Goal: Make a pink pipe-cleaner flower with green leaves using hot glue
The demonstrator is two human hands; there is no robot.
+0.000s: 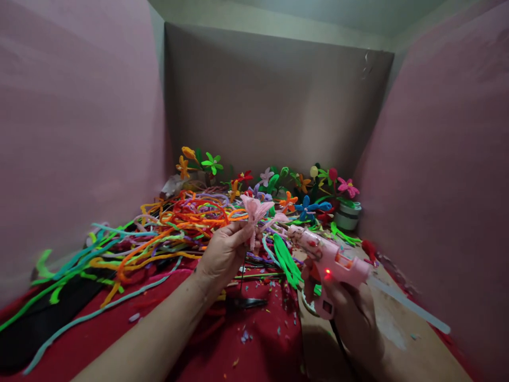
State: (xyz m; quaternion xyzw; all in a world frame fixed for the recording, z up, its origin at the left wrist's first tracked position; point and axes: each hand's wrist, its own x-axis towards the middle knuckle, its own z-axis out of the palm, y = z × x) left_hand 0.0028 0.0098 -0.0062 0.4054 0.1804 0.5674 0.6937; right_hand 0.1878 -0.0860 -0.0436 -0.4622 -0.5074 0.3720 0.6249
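My left hand [226, 252] is closed, with thumb and fingers pinching a pale pink pipe-cleaner flower [254, 212] upright by its base. A thin dark stem runs down below that hand. Wrapped around the handle of a pink glue gun [328, 254] is my right hand [353, 307]. A red light glows on the gun's side, and its nozzle points left toward the flower's pink petals. Whether the nozzle touches a petal I cannot tell. A clear glue stick [413, 307] shows behind the gun, partly hidden by it.
Loose coloured pipe cleaners [178, 228] are heaped on the left, with a green bundle [287, 260] in the middle. Finished flowers [306, 207] line the back, beside a pale green pot [348, 216]. Dark-handled pliers [248, 303] and scraps lie on the red cloth [262, 350]. Pink walls enclose both sides.
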